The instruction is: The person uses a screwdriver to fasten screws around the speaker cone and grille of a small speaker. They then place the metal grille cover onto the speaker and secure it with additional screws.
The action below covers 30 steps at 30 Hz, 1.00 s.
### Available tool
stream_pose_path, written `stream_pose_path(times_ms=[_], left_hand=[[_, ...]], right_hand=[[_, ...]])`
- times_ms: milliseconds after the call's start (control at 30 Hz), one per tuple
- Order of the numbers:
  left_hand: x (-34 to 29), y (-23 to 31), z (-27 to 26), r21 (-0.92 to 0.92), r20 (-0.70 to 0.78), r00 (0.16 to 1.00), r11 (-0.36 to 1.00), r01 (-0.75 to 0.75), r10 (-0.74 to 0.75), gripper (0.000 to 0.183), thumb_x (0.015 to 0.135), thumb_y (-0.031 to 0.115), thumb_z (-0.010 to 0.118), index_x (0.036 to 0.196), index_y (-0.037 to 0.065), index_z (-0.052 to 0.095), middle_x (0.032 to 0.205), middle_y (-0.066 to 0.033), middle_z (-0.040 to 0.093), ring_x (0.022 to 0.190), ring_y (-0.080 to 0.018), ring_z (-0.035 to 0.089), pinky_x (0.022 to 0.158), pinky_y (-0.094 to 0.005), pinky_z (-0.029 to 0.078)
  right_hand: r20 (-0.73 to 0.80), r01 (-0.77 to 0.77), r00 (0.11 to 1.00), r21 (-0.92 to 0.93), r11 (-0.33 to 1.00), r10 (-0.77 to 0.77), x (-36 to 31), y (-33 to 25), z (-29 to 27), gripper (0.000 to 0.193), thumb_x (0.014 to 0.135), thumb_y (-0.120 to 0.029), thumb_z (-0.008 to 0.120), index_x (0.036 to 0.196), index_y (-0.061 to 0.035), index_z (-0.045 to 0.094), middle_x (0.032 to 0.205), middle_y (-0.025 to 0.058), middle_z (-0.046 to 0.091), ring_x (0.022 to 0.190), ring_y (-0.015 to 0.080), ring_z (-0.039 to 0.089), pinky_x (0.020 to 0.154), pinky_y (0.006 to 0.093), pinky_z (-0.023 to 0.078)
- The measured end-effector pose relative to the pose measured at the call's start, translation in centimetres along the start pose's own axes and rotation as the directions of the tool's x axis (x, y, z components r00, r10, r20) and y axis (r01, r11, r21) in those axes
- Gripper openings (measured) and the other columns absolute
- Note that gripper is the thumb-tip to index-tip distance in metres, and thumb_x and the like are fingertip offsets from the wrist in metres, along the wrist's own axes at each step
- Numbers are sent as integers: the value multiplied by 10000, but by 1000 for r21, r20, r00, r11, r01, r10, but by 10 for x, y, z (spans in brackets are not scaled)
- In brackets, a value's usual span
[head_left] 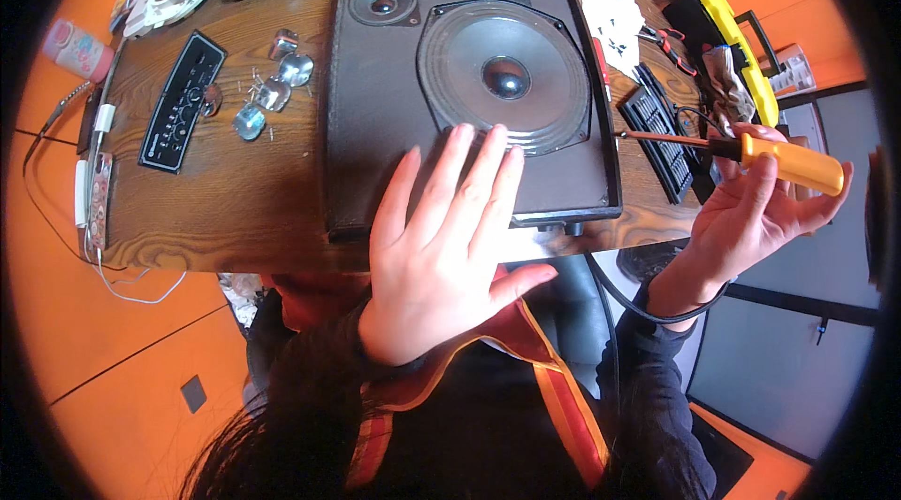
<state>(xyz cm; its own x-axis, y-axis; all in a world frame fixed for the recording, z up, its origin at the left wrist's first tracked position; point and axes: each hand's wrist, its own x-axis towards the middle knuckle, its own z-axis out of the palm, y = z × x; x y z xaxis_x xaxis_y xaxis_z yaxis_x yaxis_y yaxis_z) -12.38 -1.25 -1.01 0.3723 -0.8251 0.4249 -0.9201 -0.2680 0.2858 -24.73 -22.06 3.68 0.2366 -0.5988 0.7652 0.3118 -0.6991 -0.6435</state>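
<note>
A black speaker cabinet (375,124) lies face up on the wooden table, its large woofer (554,77) and small tweeter (383,4) exposed. My left hand (441,237) is laid flat over the cabinet's near edge, fingers stretched toward the woofer's lower rim. Off the cabinet's right side, my right hand (760,209) grips a screwdriver (798,165) by its yellow handle. The screwdriver's shaft points left, and its tip is close to the cabinet's right edge; whether it touches a screw I cannot tell.
Left of the cabinet lie a black control panel (183,101) with knobs and several shiny metal dishes (272,93) among loose screws. A black keyboard (657,134) is on the right, near a white paper (610,16) with small dark parts. A pink bottle (77,49) stands far left.
</note>
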Motion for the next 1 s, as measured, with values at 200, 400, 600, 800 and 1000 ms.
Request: stream_pose_path(times_ms=[200, 400, 600, 800, 1000], left_hand=[[-2, 2, 8, 87, -48, 999, 996, 16, -12, 649, 817, 554, 540, 1234, 59, 598, 1297, -70, 569, 1228, -244, 501, 1041, -375, 277], [-3, 3, 12, 78, -74, 997, 996, 30, -24, 648, 819, 565, 532, 1212, 56, 614, 1279, -69, 583, 1219, -243, 510, 1038, -363, 278], [-2, 2, 11, 50, -73, 997, 999, 22, -18, 673, 794, 567, 557, 1208, 40, 611, 1275, -78, 583, 1218, -248, 510, 986, -346, 323], [0, 2, 9, 44, -77, 997, 999, 11, -8, 675, 779, 549, 583, 1205, 26, 608, 1272, -91, 582, 1216, -260, 510, 935, -330, 357], [-1, 2, 9, 43, -74, 997, 999, 13, -9, 681, 778, 554, 581, 1208, 27, 608, 1272, -90, 583, 1220, -259, 507, 935, -327, 356]], right_hand=[[147, 141, 980, -37, 989, -134, 3, -1, 20, 876, 803, 47, 638, 1454, -218, 115, 938, 186, 620, 803, 243, 657, 734, 383, 584], [190, 109, 976, 2, 994, -108, 5, -8, 20, 895, 789, 57, 643, 1450, -219, 108, 931, 185, 613, 752, 255, 656, 720, 402, 589], [229, 193, 958, -81, 978, -170, 8, 0, 24, 896, 792, 73, 634, 1450, -221, 101, 929, 181, 609, 770, 256, 651, 719, 405, 588], [251, 107, 963, -33, 994, -95, 7, 3, 22, 897, 798, 76, 635, 1451, -220, 96, 930, 182, 607, 800, 267, 652, 741, 417, 578], [308, 31, 951, -9, 999, -27, 9, -4, 31, 915, 805, 61, 642, 1459, -215, 65, 991, 221, 625, 850, 280, 663, 774, 398, 578]])
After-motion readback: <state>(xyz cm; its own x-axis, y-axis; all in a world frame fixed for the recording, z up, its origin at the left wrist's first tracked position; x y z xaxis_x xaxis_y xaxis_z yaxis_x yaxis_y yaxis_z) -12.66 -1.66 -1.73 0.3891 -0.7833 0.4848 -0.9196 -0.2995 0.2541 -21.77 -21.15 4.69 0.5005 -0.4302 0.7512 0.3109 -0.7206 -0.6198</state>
